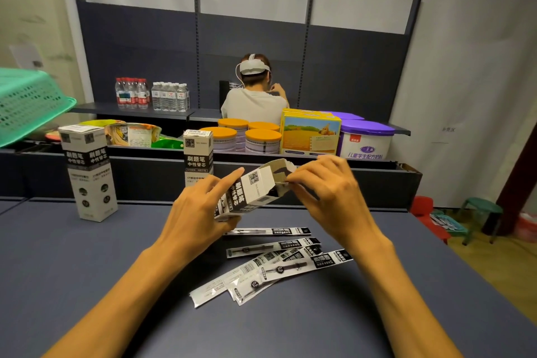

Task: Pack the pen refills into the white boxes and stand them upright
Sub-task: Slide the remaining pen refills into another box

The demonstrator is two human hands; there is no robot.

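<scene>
The left hand (200, 212) holds a white refill box (250, 192) above the dark blue surface (87, 270). The box is tilted, with its open end turned up and to the right. The fingers (229, 180) of this hand are curled round the lower part of the box, with the thumb under it. The right hand (334, 195) is at the open end of the same box; its thumb and first finger pinch one of the top flaps (280, 167), which stand open.

On the surface just below the held box lie several pen refills (273, 264) in flat black and white sleeves. Two lie nearly level, one under the other, and the others lie slanted and overlap each other a little nearer to the person.

Behind the held box, and partly hidden by it, a second white box (198, 154) stands upright. Well to the left of the held box, a third white box (88, 174) also stands upright on the surface, with its top closed.

Further behind the held box there is a shelf with orange-lidded tins (261, 139), a yellow carton (309, 132) and a purple-lidded tub (366, 139). Far to the left of it a green basket (26, 102) shows. Beyond the tins, a person (254, 96) sits with the back turned, near packs of water bottles (151, 94).
</scene>
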